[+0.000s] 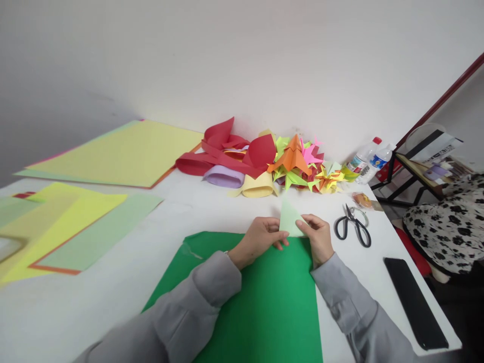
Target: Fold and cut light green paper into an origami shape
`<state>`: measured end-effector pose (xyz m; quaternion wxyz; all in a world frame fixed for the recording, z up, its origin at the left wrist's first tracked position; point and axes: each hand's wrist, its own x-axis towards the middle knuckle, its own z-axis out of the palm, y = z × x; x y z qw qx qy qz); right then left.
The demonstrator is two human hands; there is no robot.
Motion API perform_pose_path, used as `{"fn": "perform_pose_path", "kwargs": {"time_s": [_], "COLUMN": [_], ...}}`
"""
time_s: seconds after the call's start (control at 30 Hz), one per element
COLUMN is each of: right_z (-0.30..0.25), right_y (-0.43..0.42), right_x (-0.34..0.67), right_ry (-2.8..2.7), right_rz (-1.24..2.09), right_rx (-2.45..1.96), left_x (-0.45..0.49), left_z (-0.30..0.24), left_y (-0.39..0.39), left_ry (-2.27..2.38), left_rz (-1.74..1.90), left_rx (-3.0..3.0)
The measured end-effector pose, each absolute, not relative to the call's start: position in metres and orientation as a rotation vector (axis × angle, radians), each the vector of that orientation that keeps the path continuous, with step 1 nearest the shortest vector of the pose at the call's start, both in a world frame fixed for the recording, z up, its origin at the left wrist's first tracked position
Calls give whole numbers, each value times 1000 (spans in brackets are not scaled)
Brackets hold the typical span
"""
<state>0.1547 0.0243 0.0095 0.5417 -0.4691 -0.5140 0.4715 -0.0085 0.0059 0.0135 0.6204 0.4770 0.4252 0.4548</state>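
Note:
Both my hands hold a small pale green folded paper (289, 218), pointed at the top, just above the far edge of a large dark green sheet (264, 302). My left hand (259, 239) pinches its left lower side with the fingers curled. My right hand (318, 236) grips its right lower side, thumb on top. Grey sleeves cover both forearms.
Black scissors (353, 228) lie right of my hands; a black phone (415, 301) lies near the table's right edge. A pile of folded coloured paper shapes (287, 164) and red paper curls (227, 148) sits by the wall. Yellow and green sheets (75, 222) cover the left. Two bottles (368, 159) lie at the back right.

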Motion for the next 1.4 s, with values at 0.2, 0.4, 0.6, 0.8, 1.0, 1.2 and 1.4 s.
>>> {"fn": "perform_pose_path", "kwargs": {"time_s": [0.2,0.4,0.6,0.8,1.0,1.2,1.4], "right_z": [10,14,13,14,13,9,12], "right_y": [25,21,21,20,20,22,21], "right_x": [157,156,153,153,153,155,154], "right_ry": [-1219,-1294,-1164,-1164,-1190,-1176,-1181], "right_rz": [1196,1183,1212,1236,1254,1286,1241], "right_rx": [-1074,-1030,-1100,-1100,-1104,-1100,-1101], "left_x": [-12,-13,-9,-11,-12,-9,-9], "left_z": [14,10,14,12,11,9,7], "left_y": [7,9,8,9,10,10,12], "left_ry": [949,958,967,954,937,936,972], "left_rz": [1018,1061,1083,1024,1018,1084,1088], "left_rx": [1164,1131,1028,966,935,958,999]}}
